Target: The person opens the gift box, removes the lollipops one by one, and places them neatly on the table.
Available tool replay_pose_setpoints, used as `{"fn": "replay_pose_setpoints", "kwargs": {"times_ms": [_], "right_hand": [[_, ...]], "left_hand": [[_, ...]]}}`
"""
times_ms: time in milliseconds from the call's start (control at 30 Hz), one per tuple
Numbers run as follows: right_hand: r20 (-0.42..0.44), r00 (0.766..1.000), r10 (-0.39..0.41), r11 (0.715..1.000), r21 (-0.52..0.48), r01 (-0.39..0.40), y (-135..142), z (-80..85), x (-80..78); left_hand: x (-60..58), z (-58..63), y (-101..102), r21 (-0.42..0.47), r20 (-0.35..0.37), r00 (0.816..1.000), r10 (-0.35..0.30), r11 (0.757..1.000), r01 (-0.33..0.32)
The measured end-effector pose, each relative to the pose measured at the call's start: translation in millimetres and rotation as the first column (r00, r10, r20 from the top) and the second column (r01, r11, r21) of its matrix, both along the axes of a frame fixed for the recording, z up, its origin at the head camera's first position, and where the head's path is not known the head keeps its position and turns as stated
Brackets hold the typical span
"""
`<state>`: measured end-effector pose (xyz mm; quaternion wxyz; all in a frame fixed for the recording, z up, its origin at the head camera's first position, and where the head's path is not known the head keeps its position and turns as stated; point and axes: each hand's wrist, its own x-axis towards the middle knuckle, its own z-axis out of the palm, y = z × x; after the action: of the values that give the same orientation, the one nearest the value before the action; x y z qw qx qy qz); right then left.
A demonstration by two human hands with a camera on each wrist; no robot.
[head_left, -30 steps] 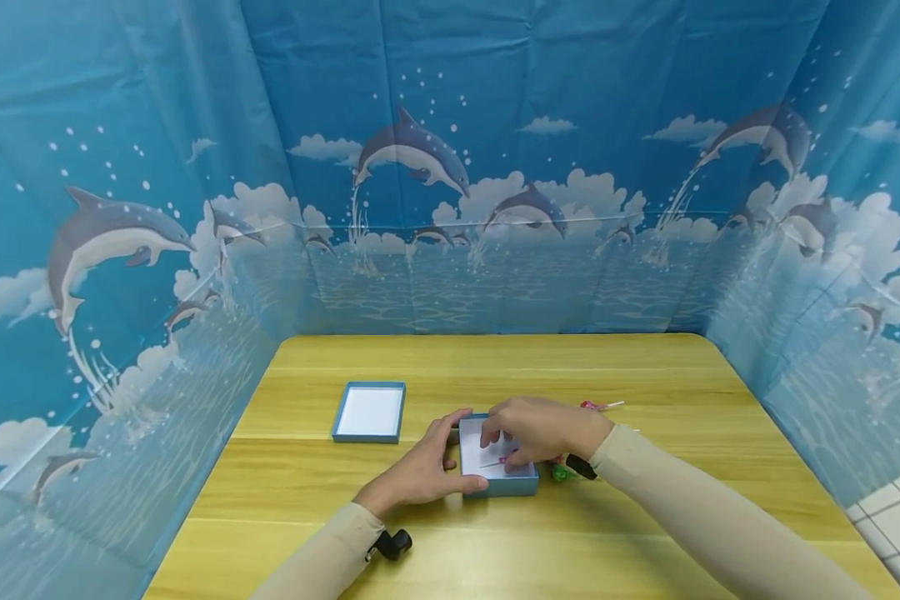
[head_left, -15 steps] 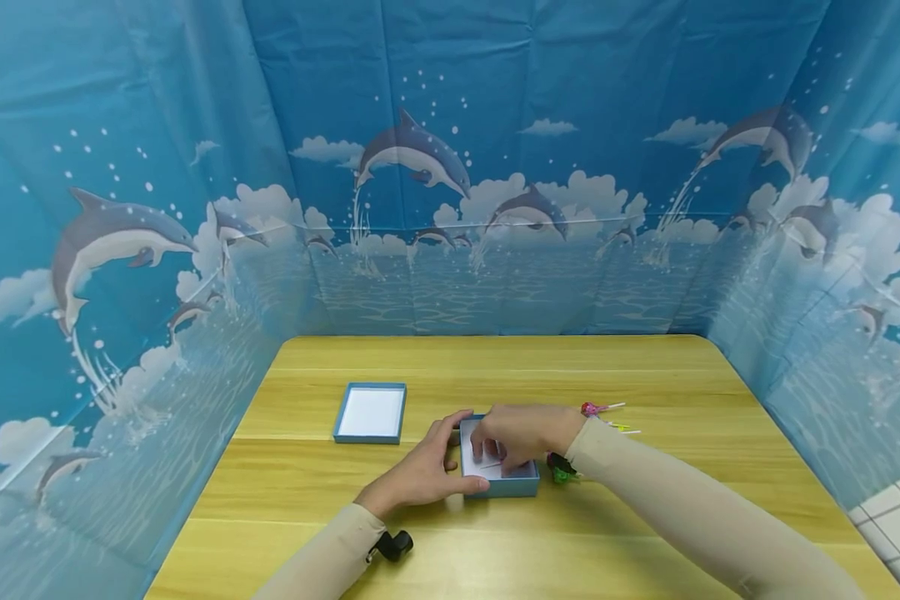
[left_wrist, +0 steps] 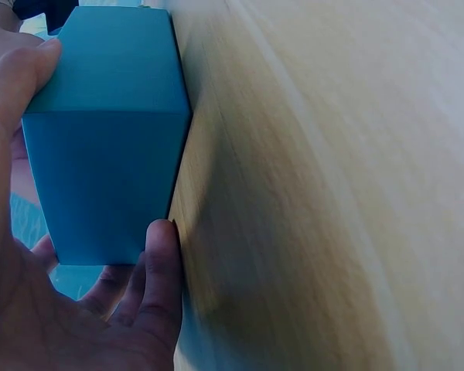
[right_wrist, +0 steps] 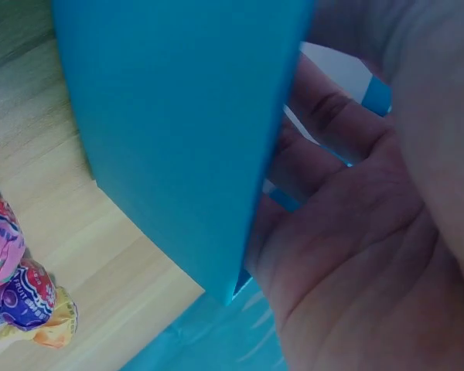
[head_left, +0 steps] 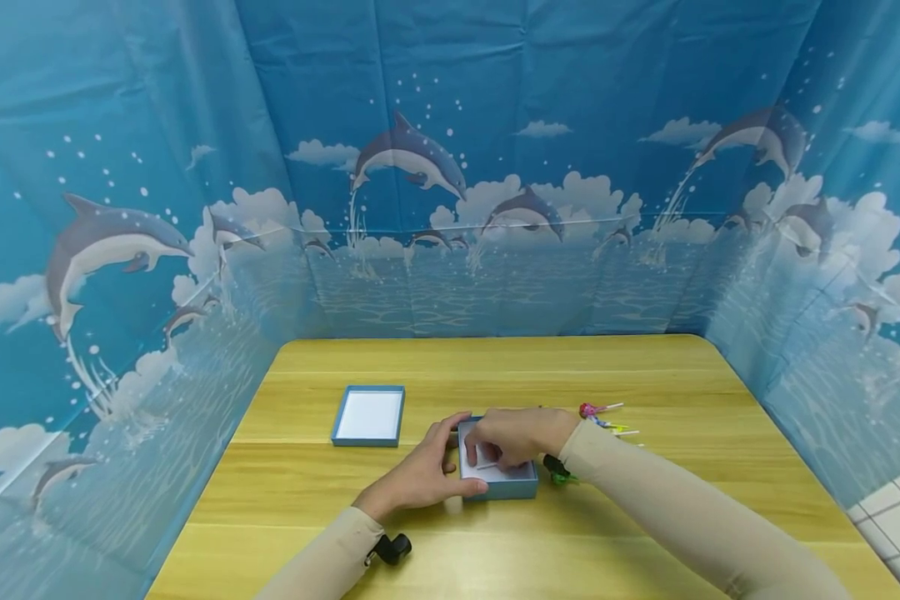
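A small blue open-topped box (head_left: 512,490) with a white inside stands on the wooden table. My left hand (head_left: 416,477) grips its left end, the thumb along the near wall and the fingers around the far side; in the left wrist view, the box's blue walls (left_wrist: 100,178) lie between thumb and fingers. From above, my right hand (head_left: 516,435) reaches into the box with curled fingers. Beneath them shows the thin white stick of a lollipop (head_left: 487,466), its candy end hidden by the hand. In the right wrist view the box wall (right_wrist: 178,139) covers the fingertips.
The blue box lid (head_left: 371,415), white inside, lies face-up to the left. Right of the box are several wrapped lollipops, among them a pink-red one (head_left: 588,409) and a green one (head_left: 561,477), partly behind the right wrist. A dolphin-print curtain (head_left: 450,275) encloses the table.
My right hand has gone lower and slightly left inside the box; the lollipop's pink candy, visible a second ago, is now covered. The left hand holds the box as before.
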<state>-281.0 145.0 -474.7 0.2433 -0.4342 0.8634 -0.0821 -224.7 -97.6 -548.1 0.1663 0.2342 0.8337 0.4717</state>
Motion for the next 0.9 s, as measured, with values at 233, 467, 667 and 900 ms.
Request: {"fn": "replay_pose_setpoints", "kwargs": {"times_ms": [233,467,667,900], "right_hand": [[0.006,1.000,-0.020,0.999,-0.050,0.020,3,2.7,0.5],[-0.001,1.000,-0.022,0.988,-0.150,0.022,10,6.3,4.3],[-0.052,0.998,-0.031,0.974,-0.225,0.019,17,6.2,6.3],[-0.161,0.986,-0.045,0.960,-0.280,-0.002,23,5.3,8.2]], "left_hand": [[-0.7,-2.0,0,-0.004,0.000,1.000,0.002,1.000,-0.002],[-0.7,-2.4,-1,0.010,0.001,1.000,-0.007,1.000,0.007],[-1.5,-3.0,-1,-0.005,-0.003,1.000,-0.002,1.000,0.002],[-1.5,-2.9,-1,-0.010,0.004,1.000,0.006,1.000,-0.006]]}}
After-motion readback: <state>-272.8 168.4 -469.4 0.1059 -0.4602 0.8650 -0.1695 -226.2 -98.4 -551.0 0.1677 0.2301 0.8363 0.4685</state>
